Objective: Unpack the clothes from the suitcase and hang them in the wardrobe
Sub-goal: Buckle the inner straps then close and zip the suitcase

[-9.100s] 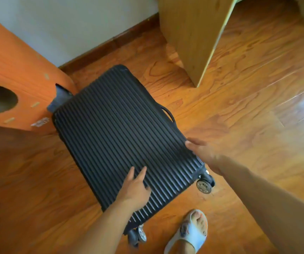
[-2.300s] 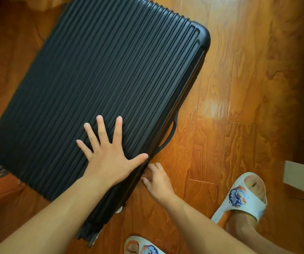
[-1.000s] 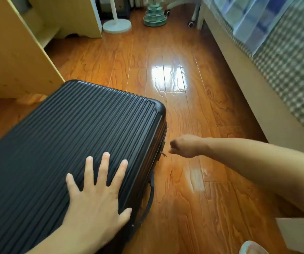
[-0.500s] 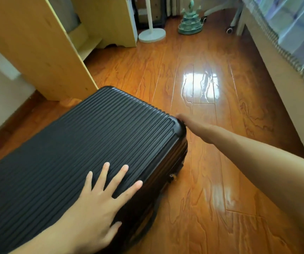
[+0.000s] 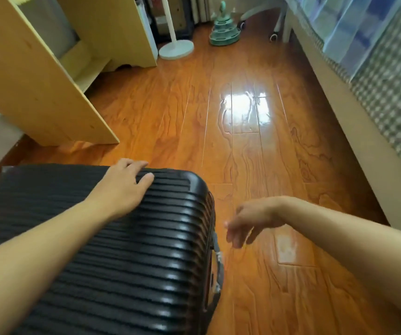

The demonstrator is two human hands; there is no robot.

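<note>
A black ribbed hard-shell suitcase (image 5: 126,262) lies flat and closed on the wooden floor at the lower left. My left hand (image 5: 124,183) rests on its lid near the far edge, fingers spread and slightly bent over the rim. My right hand (image 5: 250,218) hangs in the air just right of the suitcase's side, fingers loosely drooping, holding nothing. A side handle (image 5: 218,264) shows on the suitcase's right edge below that hand. No clothes are visible.
A pale wooden wardrobe or shelf unit (image 5: 37,76) stands at the upper left. A bed with checked bedding (image 5: 388,88) runs along the right. A white fan base (image 5: 176,49) and a green tiered toy (image 5: 224,32) stand at the far end of the floor.
My left hand has slid from the near part of the lid to its far edge. My right hand has left the suitcase's far corner and now hovers beside its right side.
</note>
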